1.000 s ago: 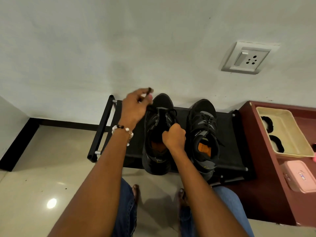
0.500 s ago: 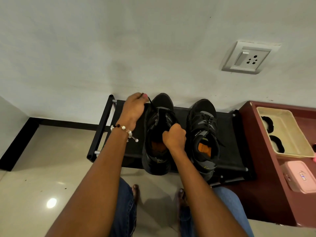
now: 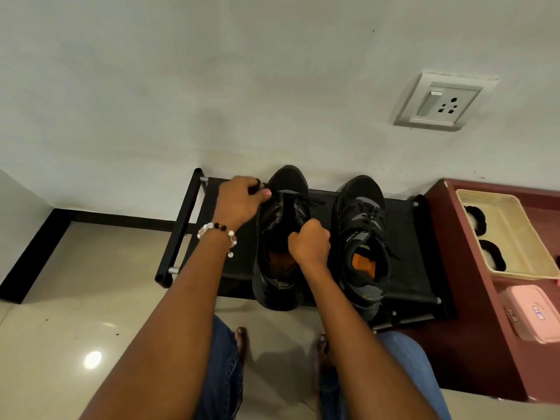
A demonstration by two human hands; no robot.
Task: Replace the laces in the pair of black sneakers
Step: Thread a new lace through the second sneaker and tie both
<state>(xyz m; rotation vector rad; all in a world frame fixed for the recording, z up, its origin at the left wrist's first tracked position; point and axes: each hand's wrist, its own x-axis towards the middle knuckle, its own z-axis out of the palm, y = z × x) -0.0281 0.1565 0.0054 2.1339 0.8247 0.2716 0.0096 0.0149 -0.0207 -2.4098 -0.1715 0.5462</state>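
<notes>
From the head view, both sneakers stood on the rack (image 3: 403, 237). The left hand (image 3: 239, 201) pinched a lace end beside the left sneaker (image 3: 272, 286); the right hand (image 3: 310, 244) gripped its tongue. Unlacing seemed underway; next, pulling the lace free.

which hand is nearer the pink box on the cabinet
Right. The right hand grips the tongue of the left sneaker, nearer the pink box; the left hand is beyond that sneaker, farther away.
</notes>
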